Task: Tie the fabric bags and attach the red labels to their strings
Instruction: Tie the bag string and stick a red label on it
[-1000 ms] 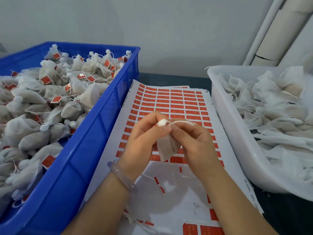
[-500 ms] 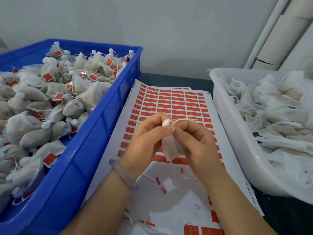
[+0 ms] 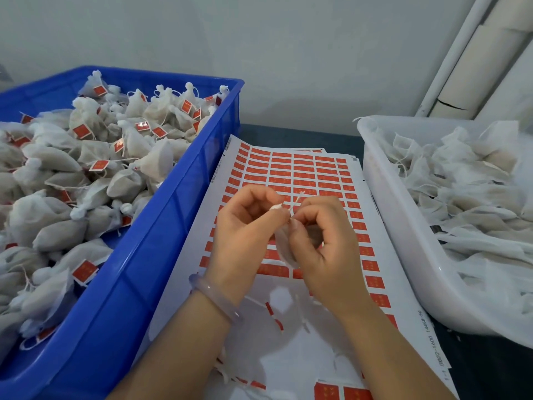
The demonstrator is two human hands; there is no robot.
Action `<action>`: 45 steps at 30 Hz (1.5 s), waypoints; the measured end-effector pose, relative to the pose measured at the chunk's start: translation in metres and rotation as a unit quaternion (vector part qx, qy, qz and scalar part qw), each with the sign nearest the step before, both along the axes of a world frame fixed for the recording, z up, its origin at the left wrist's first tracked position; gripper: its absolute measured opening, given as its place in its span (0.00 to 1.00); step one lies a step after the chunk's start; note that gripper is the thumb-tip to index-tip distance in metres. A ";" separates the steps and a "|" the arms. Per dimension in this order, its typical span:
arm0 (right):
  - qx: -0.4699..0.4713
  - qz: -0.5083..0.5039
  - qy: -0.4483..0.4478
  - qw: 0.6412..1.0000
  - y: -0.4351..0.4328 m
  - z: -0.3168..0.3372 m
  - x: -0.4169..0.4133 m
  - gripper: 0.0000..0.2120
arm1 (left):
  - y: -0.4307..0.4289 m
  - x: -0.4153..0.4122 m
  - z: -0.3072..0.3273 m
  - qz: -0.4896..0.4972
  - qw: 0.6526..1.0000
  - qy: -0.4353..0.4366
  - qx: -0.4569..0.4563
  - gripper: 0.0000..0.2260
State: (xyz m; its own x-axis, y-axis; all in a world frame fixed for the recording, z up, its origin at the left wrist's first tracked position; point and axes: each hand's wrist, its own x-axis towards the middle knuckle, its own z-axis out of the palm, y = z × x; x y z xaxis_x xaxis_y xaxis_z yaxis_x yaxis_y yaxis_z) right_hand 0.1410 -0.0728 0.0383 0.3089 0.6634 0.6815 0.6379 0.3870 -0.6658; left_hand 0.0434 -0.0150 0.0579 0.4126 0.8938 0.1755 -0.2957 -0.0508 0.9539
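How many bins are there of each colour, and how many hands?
Blue bin: 1
White bin: 1
Hands, left hand and right hand: 2
Total: 4

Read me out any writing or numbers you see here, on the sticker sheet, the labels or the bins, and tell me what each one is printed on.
"0802-1600 14458-56", roughly, small and partly blurred: printed sideways along the right margin of the label sheet.
"1-1", faint: same margin, near the bottom corner.
Short sideways print on the sheet's left margin: too small to read.
Pale marks on the red labels: too blurred to read.
Blue bin and white bin: no text visible.
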 end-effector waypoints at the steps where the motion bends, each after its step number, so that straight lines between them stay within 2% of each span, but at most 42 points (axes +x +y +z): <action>1: 0.003 -0.004 0.001 1.000 0.000 0.000 0.000 0.06 | 0.000 -0.001 0.001 -0.001 1.000 0.011 0.021 0.08; 4: 0.004 -0.010 0.005 1.000 0.001 -0.002 0.003 0.06 | -0.001 -0.004 0.002 0.022 0.987 0.088 0.135 0.10; 7: 0.006 -0.011 -0.002 1.000 0.001 -0.003 0.006 0.05 | -0.003 -0.006 0.001 0.058 0.950 0.159 0.263 0.08; 9: 0.005 -0.015 -0.009 1.000 0.001 -0.004 0.007 0.05 | -0.004 -0.006 -0.001 0.072 0.931 0.188 0.305 0.05; 11: 0.006 -0.027 -0.017 0.999 0.002 -0.005 0.009 0.05 | -0.004 -0.004 -0.002 0.071 0.922 0.223 0.308 0.05; 13: 0.006 -0.043 -0.034 0.998 0.003 -0.006 0.009 0.04 | -0.004 -0.001 -0.003 0.064 0.926 0.250 0.275 0.08; 14: 0.006 -0.051 -0.045 0.998 0.004 -0.006 0.010 0.04 | -0.004 -0.001 -0.002 0.052 0.939 0.249 0.232 0.08; 17: 0.002 -0.061 -0.067 0.996 0.006 -0.008 0.009 0.07 | 0.000 -0.003 0.002 -0.069 0.986 0.153 0.013 0.10; 19: 0.001 -0.057 -0.073 0.996 0.006 -0.009 0.008 0.09 | 0.004 -0.007 0.005 -0.164 0.978 0.063 -0.114 0.09; 20: 0.001 -0.054 -0.072 0.996 0.006 -0.009 0.008 0.08 | 0.006 -0.008 0.005 -0.186 0.971 0.042 -0.146 0.10; 25: 0.033 -0.064 -0.064 0.995 0.000 -0.005 0.010 0.09 | 0.010 -0.009 0.003 -0.193 0.953 0.004 -0.233 0.12; 28: 0.041 -0.053 -0.059 0.996 -0.003 -0.002 0.008 0.11 | 0.012 -0.011 0.003 -0.182 0.951 -0.012 -0.251 0.21; 31: 0.041 -0.051 -0.062 0.996 -0.003 -0.001 0.006 0.11 | 0.011 -0.011 0.004 -0.179 0.952 -0.007 -0.250 0.24; 33: 0.042 -0.065 -0.062 0.995 -0.003 0.000 0.006 0.11 | 0.011 -0.010 0.004 -0.182 0.954 0.005 -0.240 0.21; 36: 0.041 -0.084 -0.056 0.994 -0.002 -0.001 0.007 0.09 | 0.010 -0.009 0.003 -0.170 0.961 0.014 -0.220 0.09; 40: 0.018 -0.086 -0.039 0.995 -0.002 -0.002 0.008 0.05 | 0.010 -0.007 0.003 -0.144 0.972 0.082 -0.167 0.10; 45: 0.018 -0.076 -0.014 0.997 -0.003 -0.001 0.010 0.08 | 0.005 -0.003 0.003 -0.077 0.976 0.187 -0.075 0.05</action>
